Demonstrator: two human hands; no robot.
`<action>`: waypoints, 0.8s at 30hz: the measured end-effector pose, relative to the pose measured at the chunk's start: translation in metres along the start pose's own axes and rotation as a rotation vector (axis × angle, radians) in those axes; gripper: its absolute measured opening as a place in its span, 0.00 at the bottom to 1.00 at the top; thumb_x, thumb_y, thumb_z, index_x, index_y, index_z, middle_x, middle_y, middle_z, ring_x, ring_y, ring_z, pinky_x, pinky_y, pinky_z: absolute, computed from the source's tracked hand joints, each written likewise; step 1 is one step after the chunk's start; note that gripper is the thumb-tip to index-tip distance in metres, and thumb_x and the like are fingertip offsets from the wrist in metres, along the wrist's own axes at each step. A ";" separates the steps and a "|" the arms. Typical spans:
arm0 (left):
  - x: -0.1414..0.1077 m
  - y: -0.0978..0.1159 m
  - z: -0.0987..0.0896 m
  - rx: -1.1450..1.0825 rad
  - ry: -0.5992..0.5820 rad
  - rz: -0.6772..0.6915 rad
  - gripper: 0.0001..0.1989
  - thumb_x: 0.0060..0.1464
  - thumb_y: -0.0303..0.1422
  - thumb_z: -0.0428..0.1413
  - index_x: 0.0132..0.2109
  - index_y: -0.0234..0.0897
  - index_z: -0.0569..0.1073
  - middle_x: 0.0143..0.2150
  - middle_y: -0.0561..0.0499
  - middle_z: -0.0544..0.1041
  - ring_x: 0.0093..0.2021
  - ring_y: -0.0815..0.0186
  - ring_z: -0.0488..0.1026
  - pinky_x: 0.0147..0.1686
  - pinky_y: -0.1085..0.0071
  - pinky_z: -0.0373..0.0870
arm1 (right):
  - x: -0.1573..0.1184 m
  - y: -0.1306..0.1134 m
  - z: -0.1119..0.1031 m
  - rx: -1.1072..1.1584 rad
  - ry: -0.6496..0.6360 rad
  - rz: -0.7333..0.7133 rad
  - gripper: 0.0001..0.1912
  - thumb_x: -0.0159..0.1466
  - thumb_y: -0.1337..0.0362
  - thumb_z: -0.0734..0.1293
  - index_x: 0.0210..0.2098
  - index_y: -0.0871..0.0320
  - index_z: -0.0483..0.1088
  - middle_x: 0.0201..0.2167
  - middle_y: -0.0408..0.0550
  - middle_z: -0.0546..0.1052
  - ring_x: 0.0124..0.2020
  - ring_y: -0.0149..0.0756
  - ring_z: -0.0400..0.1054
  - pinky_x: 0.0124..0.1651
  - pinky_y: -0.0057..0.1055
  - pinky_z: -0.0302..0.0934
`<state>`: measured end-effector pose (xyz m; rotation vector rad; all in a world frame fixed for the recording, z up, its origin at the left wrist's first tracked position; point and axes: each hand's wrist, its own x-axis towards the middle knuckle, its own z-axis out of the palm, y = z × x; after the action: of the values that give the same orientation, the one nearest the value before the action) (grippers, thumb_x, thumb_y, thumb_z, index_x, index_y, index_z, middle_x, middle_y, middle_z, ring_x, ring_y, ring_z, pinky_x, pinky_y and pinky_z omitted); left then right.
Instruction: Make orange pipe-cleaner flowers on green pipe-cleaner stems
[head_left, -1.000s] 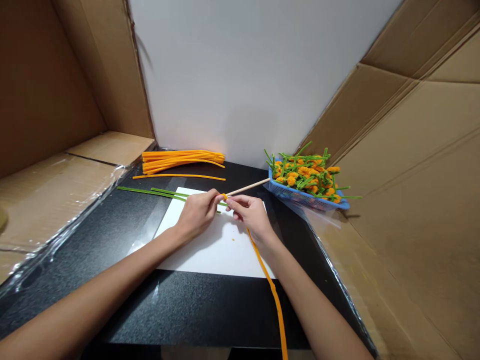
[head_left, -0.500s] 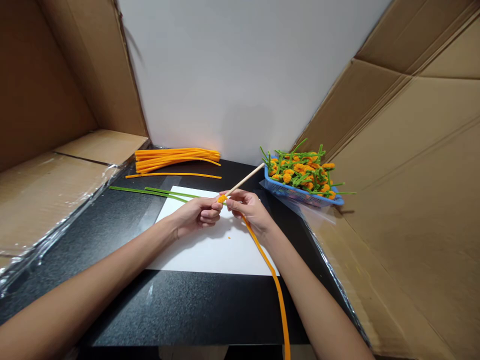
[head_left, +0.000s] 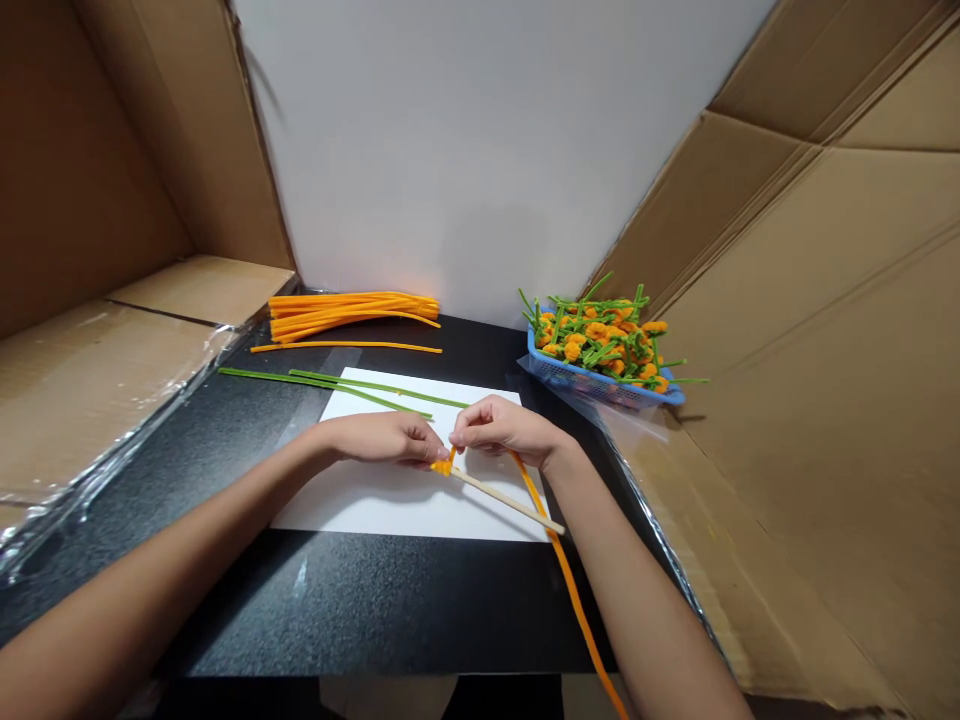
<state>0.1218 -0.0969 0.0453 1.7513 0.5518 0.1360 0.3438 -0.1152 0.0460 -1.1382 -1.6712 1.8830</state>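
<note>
My left hand pinches the end of a thin wooden stick, where an orange pipe cleaner is coiled around it. The stick slants down to the right over a white sheet of paper. In my right hand is the long free part of that orange pipe cleaner, pulled up from the coil between thumb and fingers. Its tail drops past my right forearm and over the front table edge. Green pipe cleaners lie just behind my hands, partly on the paper.
A bundle of orange pipe cleaners lies at the back left of the black table. At the back right, a blue basket holds many orange and green pipe-cleaner pieces, with clear plastic under it. Cardboard walls stand at both sides.
The stick has swung from pointing up and right to pointing down and right. My left hand has turned over, and both hands have moved slightly, with pipe cleaner now stretched between them.
</note>
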 end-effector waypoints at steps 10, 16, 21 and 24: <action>0.009 -0.018 -0.007 0.784 0.789 -0.098 0.18 0.61 0.39 0.49 0.25 0.39 0.70 0.21 0.50 0.68 0.21 0.65 0.59 0.27 0.68 0.45 | -0.005 -0.015 0.008 -0.005 0.273 -0.115 0.23 0.61 0.48 0.69 0.42 0.63 0.79 0.16 0.35 0.61 0.16 0.20 0.44 0.20 0.24 0.35; 0.011 -0.008 -0.005 0.260 0.927 0.068 0.21 0.63 0.43 0.47 0.24 0.37 0.63 0.20 0.53 0.62 0.23 0.69 0.57 0.27 0.71 0.48 | -0.002 -0.011 0.014 -0.049 0.145 -0.092 0.26 0.63 0.47 0.68 0.46 0.64 0.78 0.15 0.35 0.58 0.18 0.22 0.42 0.21 0.25 0.34; 0.010 -0.010 -0.012 -0.317 0.649 0.181 0.23 0.58 0.50 0.52 0.26 0.37 0.60 0.20 0.59 0.51 0.20 0.73 0.45 0.23 0.72 0.41 | -0.002 -0.006 0.008 -0.004 0.095 -0.064 0.24 0.64 0.49 0.67 0.44 0.66 0.78 0.15 0.35 0.59 0.18 0.22 0.45 0.22 0.26 0.36; 0.005 -0.010 -0.015 -0.342 0.407 0.180 0.24 0.59 0.51 0.52 0.26 0.37 0.60 0.21 0.59 0.52 0.21 0.73 0.44 0.23 0.72 0.41 | -0.003 -0.004 0.001 0.065 0.034 -0.039 0.24 0.62 0.49 0.69 0.39 0.67 0.78 0.14 0.34 0.58 0.17 0.21 0.45 0.21 0.24 0.37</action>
<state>0.1174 -0.0804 0.0384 1.4383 0.6205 0.6854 0.3441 -0.1169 0.0506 -1.0986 -1.5912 1.8694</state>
